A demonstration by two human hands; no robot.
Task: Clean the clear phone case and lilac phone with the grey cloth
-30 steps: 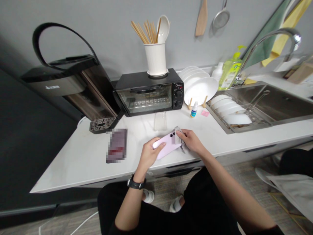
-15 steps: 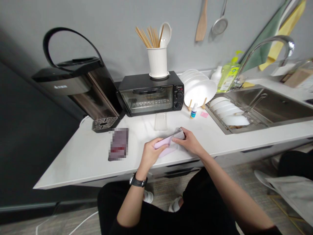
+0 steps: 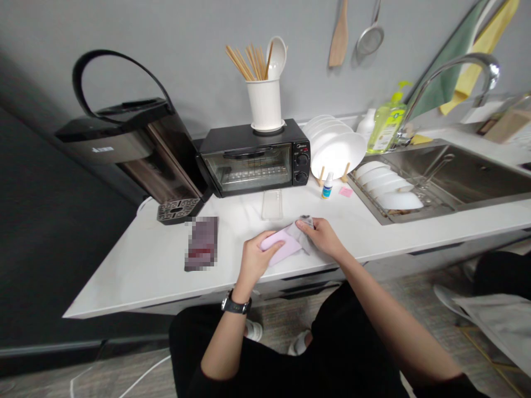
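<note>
My left hand point(image 3: 254, 260) grips the left end of a lilac phone point(image 3: 279, 253), its thumb lying across the flat face. In my right hand point(image 3: 323, 235) a small grey cloth point(image 3: 302, 232) is pinched and laid over the phone's right end. Both hands are just above the front edge of the counter. Behind them a see-through phone case point(image 3: 271, 204) lies flat. Farther right stands a little spray bottle point(image 3: 327, 186) with a blue label, beside a pink slip of paper point(image 3: 345, 191).
A pixelated dark flat object point(image 3: 202, 243) lies on the white counter point(image 3: 136, 271). Behind are a black drinks machine point(image 3: 153, 160), a toaster oven point(image 3: 253, 160) and white plates point(image 3: 338, 155) in a rack. A sink point(image 3: 477, 171) with bowls is at right. Another person's leg point(image 3: 501, 282) shows lower right.
The cloth in my right hand has shifted on the phone, and more of the lilac face shows. My left hand keeps its grip. The view has moved slightly.
</note>
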